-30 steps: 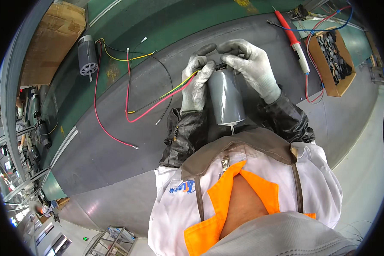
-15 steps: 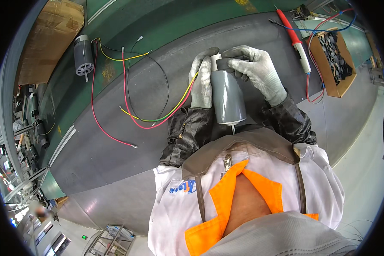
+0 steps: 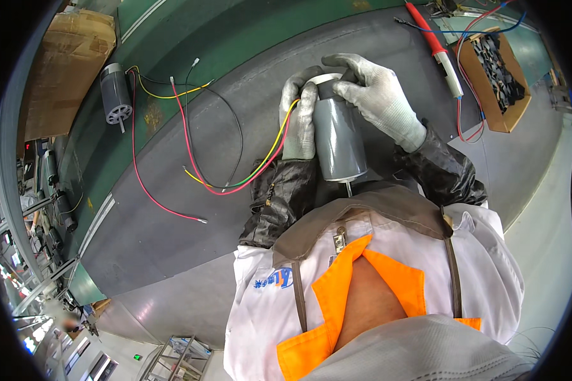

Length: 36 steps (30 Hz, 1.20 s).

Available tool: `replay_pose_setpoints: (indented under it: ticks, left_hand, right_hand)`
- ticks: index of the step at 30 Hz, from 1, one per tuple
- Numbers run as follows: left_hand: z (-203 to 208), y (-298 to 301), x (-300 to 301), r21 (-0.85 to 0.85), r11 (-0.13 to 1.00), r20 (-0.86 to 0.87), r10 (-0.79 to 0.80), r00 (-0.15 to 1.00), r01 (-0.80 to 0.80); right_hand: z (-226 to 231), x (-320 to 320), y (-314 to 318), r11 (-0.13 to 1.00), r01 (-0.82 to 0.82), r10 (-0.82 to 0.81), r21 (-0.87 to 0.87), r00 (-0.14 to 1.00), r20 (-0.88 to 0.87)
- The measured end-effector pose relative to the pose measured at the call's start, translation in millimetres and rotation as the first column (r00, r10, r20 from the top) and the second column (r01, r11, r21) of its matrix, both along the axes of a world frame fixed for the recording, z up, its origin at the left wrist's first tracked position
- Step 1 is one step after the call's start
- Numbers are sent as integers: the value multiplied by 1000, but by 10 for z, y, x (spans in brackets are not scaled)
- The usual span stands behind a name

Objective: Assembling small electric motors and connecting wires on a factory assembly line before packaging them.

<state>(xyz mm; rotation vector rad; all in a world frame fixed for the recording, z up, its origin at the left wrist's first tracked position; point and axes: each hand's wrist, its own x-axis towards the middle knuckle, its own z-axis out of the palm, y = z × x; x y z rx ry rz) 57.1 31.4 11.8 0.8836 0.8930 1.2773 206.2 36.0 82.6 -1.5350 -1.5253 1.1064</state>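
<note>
A grey cylindrical motor (image 3: 340, 143) is in front of me, its shaft end toward my body. My left hand (image 3: 302, 117), in a grey-white glove, is closed around its left side near the far end. At that far end are a white ring (image 3: 326, 78) and a dark strip-like piece (image 3: 328, 89). My right hand (image 3: 384, 98), gloved as well, holds the dark piece between bent thumb and fingers, the index finger raised over the end. Parts of this piece are hidden by the fingers. Red, yellow-green and black wires (image 3: 260, 168) trail left from beside my left hand.
A second grey motor (image 3: 115, 95) with loose wires lies on the green surface at the left. The dark mat (image 3: 171, 247) spans the bench. Right of my hands are a red-and-white handled tool (image 3: 435, 47) with cables and a cardboard box (image 3: 517, 114) of black pieces. A large carton (image 3: 70, 70) stands far left.
My right hand has shifted slightly up, its index finger lifting and straightening above the motor's end. The white ring shows more of its curve. My left hand stays around the motor.
</note>
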Motion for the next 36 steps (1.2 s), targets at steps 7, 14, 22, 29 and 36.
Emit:
replay_pose_setpoints:
  ticks: [7, 14, 22, 29, 36]
  left_hand:
    - [-3, -4, -12, -7, 999, 92, -37, 995, 38]
    - [174, -4, 35, -37, 998, 4, -58, 998, 59]
    - [183, 38, 78, -92, 994, 60, -56, 997, 61]
    - [77, 31, 119, -92, 995, 5, -43, 999, 43]
    - [69, 98, 97, 21, 1000, -185, -7, 983, 11]
  right_hand:
    - [22, 19, -3, 999, -13, 14, -39, 999, 30]
    - [170, 104, 252, 956, -239, 274, -169, 935, 225]
    - [-108, 577, 541, 755, -496, 441, -429, 868, -227]
    - [-99, 513, 718, 648, -531, 533, -546, 828, -173]
    - [-273, 727, 466, 807, -504, 439, -306, 860, -259]
